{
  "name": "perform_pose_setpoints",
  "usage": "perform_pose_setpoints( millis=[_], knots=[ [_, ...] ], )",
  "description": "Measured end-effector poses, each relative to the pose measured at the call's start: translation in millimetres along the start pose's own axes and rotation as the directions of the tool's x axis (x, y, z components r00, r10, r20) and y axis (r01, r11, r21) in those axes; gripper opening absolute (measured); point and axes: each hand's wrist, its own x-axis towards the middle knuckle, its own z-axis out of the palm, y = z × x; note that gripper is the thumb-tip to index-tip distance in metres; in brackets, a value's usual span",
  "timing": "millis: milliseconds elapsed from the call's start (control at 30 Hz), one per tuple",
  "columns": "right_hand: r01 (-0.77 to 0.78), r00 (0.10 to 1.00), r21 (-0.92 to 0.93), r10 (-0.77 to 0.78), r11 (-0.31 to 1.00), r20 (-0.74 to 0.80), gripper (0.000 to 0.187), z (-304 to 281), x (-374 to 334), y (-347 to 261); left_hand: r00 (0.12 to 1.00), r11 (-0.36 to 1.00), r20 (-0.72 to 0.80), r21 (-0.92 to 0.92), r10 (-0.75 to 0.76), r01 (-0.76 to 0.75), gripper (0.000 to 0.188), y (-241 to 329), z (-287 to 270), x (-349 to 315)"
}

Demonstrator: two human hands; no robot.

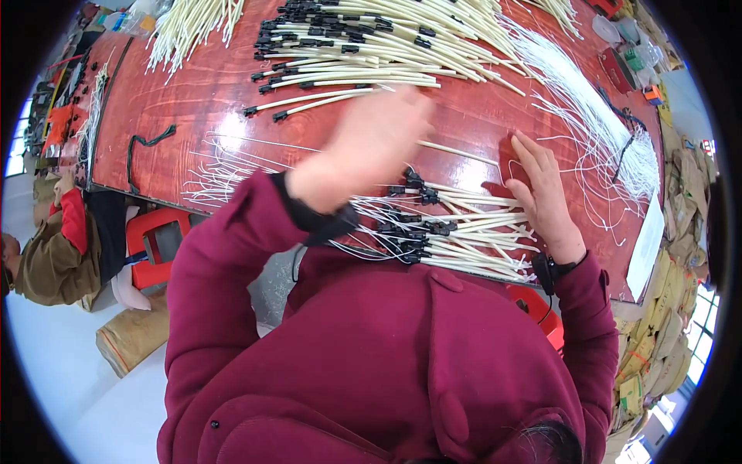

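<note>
My left hand [379,143] is blurred over the middle of the red-brown table [193,108], just below the far pile of cream tubes with black connectors [371,54]. Its fingers are smeared, so any hold is hidden. My right hand [547,193] is to the right, fingers apart. Between the hands lies a single cream tube [460,152], partly covered by my left hand. A thin white wire loops near my right fingertips, apparently not gripped. Close to my body is a bunch of cream tubes with black connectors [464,232] and white wires, its right end beside my right wrist.
A bundle of long white wires [587,100] runs along the table's right side. More white wires [224,170] and a black cord [147,143] lie at left. A cream tube bundle [193,31] lies far left. Another person [58,240] sits left, by a red stool [158,240].
</note>
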Motion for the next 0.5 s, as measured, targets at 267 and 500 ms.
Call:
perform_pose_setpoints(
  millis=[267,500],
  knots=[
    [0.027,1.0,-0.009,-0.027,1.0,0.01,0.06,-2.5,17.7,-16.9,0.989,0.982,0.032,-0.124,-0.142,0.145,0.02,-25.9,-11.6,-32.5],
    [0.093,0.993,-0.024,-0.091,0.995,0.075,0.044,-27.4,-7.6,-31.3,0.982,0.987,0.11,-0.052,0.155,-0.15,0.017,9.8,38.3,-0.1]
  ],
)
